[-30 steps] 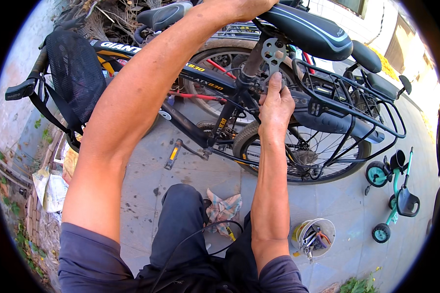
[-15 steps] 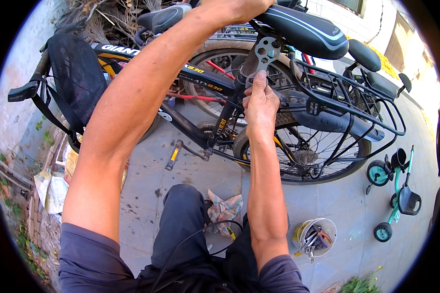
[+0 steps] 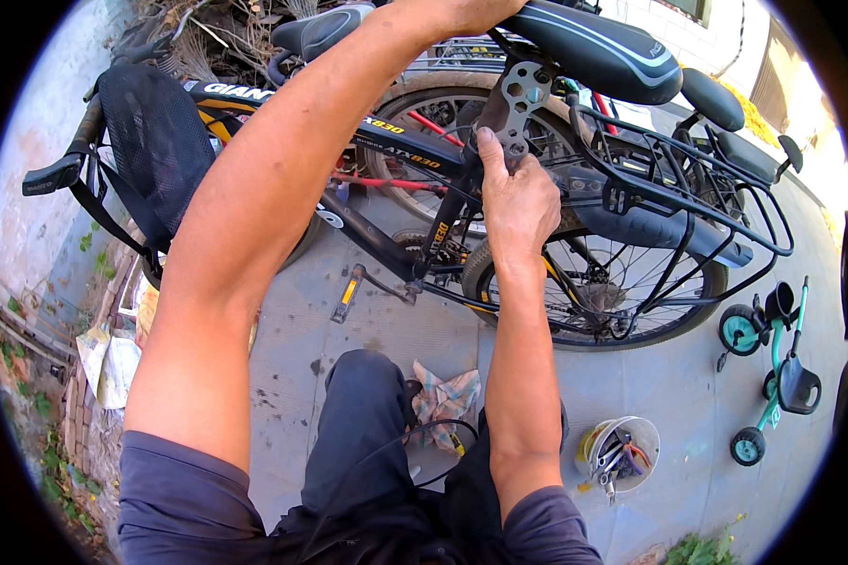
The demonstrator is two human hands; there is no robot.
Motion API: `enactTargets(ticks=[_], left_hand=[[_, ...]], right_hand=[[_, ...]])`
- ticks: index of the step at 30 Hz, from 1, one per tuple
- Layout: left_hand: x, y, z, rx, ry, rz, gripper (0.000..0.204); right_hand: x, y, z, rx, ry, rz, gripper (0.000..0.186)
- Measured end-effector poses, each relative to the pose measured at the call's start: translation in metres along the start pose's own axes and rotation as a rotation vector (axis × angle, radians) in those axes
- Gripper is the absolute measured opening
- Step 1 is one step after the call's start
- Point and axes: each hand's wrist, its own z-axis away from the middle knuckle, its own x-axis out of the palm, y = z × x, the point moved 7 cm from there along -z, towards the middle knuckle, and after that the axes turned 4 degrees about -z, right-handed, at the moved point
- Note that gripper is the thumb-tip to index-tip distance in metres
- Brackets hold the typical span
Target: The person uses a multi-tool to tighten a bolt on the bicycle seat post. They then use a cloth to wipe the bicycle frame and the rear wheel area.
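My left hand (image 3: 481,11) grips the front of the black saddle (image 3: 594,52) on the dark bicycle (image 3: 377,247), its fingertips mostly hidden at the top edge. Below the saddle, my right hand (image 3: 520,202) is closed on a flat silver wrench (image 3: 524,99) with several hexagonal holes. The wrench stands upright against the seat post near the frame's clamp, with my thumb raised along its left side. A black rear rack (image 3: 678,188) is just right of this hand. My left forearm crosses over the bicycle's top tube.
More bicycles (image 3: 415,160) stand behind. A black mesh bag (image 3: 151,151) hangs at the handlebar. On the paving lie a crumpled cloth (image 3: 443,395) and a bucket of tools (image 3: 617,461). A small teal tricycle (image 3: 774,377) stands at the right, a weathered wall (image 3: 38,188) at the left.
My right hand shifted left, then back right and turned, its thumb now further left on the wrench. The wrench has tilted a little. The whole view has shifted slightly.
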Motion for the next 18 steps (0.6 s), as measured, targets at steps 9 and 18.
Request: enactTargets(ticks=[9,18], left_hand=[[-0.005,-0.004,0.000,-0.121,-0.012,0.073,0.057],[-0.005,-0.005,-0.002,-0.109,-0.045,0.038,0.059]], right_hand=[[-0.005,-0.005,0.005,-0.122,0.221,-0.097,0.049],[0.004,0.005,0.007,-0.255,0.254,-0.202,0.051]])
